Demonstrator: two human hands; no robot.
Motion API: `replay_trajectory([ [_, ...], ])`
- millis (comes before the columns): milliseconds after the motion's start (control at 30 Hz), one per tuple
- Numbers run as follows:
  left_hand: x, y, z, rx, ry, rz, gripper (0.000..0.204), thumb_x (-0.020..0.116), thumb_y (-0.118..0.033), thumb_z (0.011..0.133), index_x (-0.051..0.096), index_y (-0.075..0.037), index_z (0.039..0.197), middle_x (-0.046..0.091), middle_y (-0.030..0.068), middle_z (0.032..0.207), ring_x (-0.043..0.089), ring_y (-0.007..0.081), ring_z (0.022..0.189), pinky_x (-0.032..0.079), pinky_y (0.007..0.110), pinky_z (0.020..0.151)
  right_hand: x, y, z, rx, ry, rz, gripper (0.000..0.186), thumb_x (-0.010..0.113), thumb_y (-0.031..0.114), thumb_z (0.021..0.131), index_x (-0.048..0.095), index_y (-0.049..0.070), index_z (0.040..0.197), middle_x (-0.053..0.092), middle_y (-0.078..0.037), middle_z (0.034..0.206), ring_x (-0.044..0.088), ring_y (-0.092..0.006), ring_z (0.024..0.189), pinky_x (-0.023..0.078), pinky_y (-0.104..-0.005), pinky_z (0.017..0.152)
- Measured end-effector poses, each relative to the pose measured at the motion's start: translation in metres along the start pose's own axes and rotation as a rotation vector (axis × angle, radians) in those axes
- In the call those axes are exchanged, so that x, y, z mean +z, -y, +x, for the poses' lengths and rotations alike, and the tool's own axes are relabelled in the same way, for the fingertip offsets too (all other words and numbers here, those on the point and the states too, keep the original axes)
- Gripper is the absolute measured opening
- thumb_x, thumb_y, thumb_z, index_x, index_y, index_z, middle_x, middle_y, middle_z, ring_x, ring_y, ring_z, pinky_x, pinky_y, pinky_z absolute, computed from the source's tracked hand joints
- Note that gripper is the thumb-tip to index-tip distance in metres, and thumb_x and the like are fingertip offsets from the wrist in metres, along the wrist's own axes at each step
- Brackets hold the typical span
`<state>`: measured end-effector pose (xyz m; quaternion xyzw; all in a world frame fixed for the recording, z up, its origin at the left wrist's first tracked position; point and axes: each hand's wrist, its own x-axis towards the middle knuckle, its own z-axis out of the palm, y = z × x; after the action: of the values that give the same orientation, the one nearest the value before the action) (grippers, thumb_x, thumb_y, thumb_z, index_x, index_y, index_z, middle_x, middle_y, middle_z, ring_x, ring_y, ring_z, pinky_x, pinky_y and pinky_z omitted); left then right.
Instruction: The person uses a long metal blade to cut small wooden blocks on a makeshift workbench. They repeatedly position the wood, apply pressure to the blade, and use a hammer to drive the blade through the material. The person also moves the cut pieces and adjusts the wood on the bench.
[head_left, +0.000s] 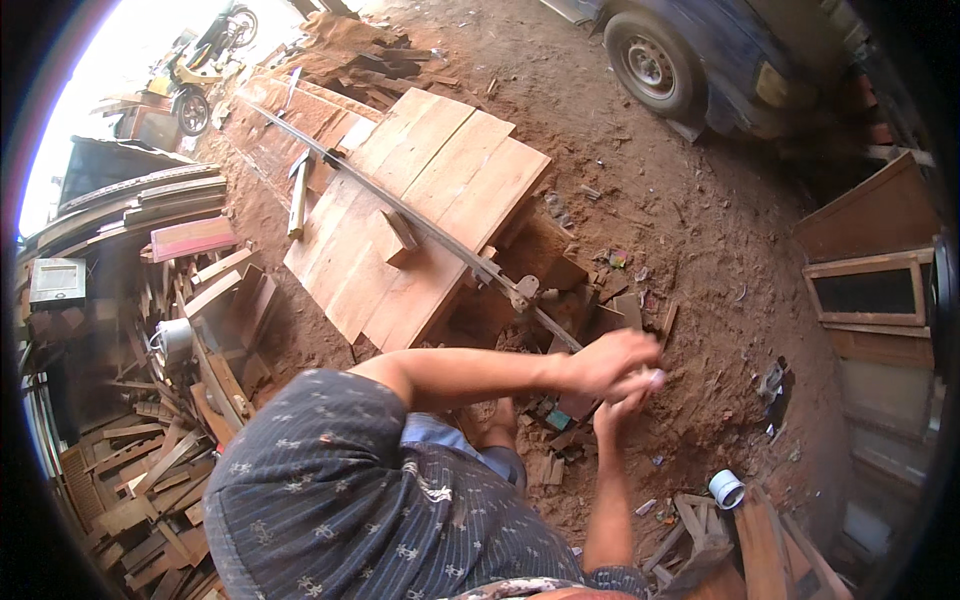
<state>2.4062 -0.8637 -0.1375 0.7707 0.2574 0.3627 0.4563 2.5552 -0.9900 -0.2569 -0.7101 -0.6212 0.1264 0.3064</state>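
Observation:
A long metal bar clamp (pixel 400 207) lies slantwise across a panel of pale reddish wooden boards (pixel 440 150) set edge to edge. Its near end runs down to my hands. Closed and smeared by motion, my left hand (pixel 612 362) is at that end. Just below it, my right hand (pixel 620 408) has its fingers curled up against the left one; a small pale tip shows between them. What exactly the fingers grip is mostly hidden. On the panel beside the bar sits a wooden block (pixel 397 240). Farther left along the bar lies a pale-handled tool (pixel 298 203).
Scrap wood (pixel 150 480) is heaped at the left, near a white pail (pixel 173 340). A blue vehicle (pixel 700 70) stands at the far right, a motorbike (pixel 205 70) far left. Wooden frames (pixel 870 290) lean at right. A white can (pixel 726 489) sits by offcuts near me.

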Motion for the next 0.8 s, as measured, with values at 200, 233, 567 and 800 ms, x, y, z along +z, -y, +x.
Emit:
replay_trajectory([
  [200, 0.026, -0.031, -0.094, 0.386, 0.215, -0.057, 0.042, 0.065, -0.049, 0.094, 0.063, -0.008, 0.084, 0.058, 0.0101, 0.079, 0.057, 0.0324, 0.078, 0.044, 0.044, 0.071, -0.010, 0.027, 0.104, -0.636, 0.270, 0.124, 0.041, 0.083, 0.039, 0.074, 0.058, 0.007, 0.072, 0.059, -0.010, 0.085, 0.063, -0.0313, 0.097, 0.045, -0.0525, 0.107],
  [233, 0.034, -0.023, -0.091, 0.379, 0.230, -0.011, 0.041, 0.065, -0.047, 0.095, 0.062, -0.008, 0.083, 0.057, 0.0096, 0.078, 0.057, 0.0318, 0.077, 0.044, 0.043, 0.071, -0.003, 0.014, 0.108, -0.647, 0.290, 0.145, 0.043, 0.084, 0.036, 0.073, 0.052, 0.008, 0.066, 0.053, -0.010, 0.076, 0.060, -0.0316, 0.084, 0.048, -0.0498, 0.097],
  [567, 0.052, -0.016, -0.054, 0.201, -0.049, 0.027, 0.033, 0.069, -0.038, 0.094, 0.063, -0.008, 0.083, 0.057, 0.0083, 0.076, 0.059, 0.0305, 0.073, 0.046, 0.043, 0.064, 0.026, 0.010, 0.087, -0.382, 0.126, 0.281, 0.053, 0.079, 0.023, 0.086, 0.036, 0.010, 0.058, 0.036, -0.006, 0.055, 0.039, -0.0242, 0.054, 0.038, -0.0362, 0.057],
  [800, 0.049, -0.020, -0.001, -0.154, -0.204, 0.080, 0.031, 0.066, -0.035, 0.097, 0.066, -0.006, 0.086, 0.063, 0.0154, 0.072, 0.063, 0.0393, 0.069, 0.050, 0.048, 0.063, 0.029, 0.011, 0.073, -0.261, 0.111, 0.322, 0.053, 0.078, 0.025, 0.087, 0.036, 0.010, 0.058, 0.036, -0.005, 0.056, 0.039, -0.0232, 0.053, 0.038, -0.0357, 0.056],
])
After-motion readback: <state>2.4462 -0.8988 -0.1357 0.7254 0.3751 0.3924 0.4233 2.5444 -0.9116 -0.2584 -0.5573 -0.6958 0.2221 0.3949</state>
